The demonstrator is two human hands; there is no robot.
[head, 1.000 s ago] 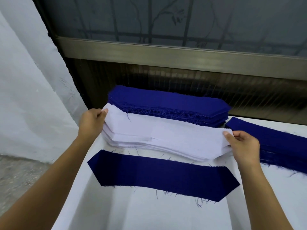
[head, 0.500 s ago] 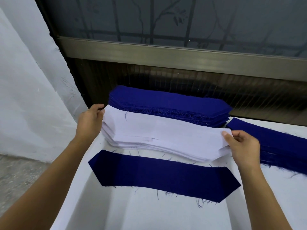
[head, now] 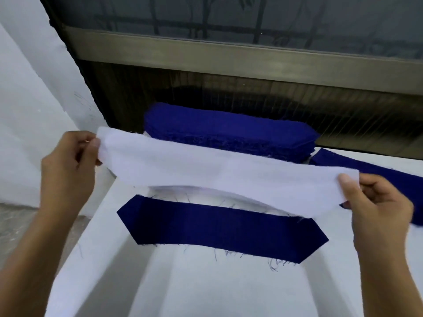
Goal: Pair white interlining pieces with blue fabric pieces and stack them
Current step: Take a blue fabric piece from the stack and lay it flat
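Dark window (head: pixel 251 17) above white table (head: pixel 229 294), white wall (head: pixel 34 99).

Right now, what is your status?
Left hand, right hand pinch ends of thin white interlining strip, aloft. Flat dark blue fabric piece lies below. Nothing between.

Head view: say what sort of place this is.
Probably a garment workshop: a thick stack of cut blue pieces, one blue piece flat on the white table, white interlining held up.

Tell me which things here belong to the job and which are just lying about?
Job: white interlining piece pinched by left hand and right hand; single blue piece; blue stack; blue pile at right.
Just there: window frame; wall.
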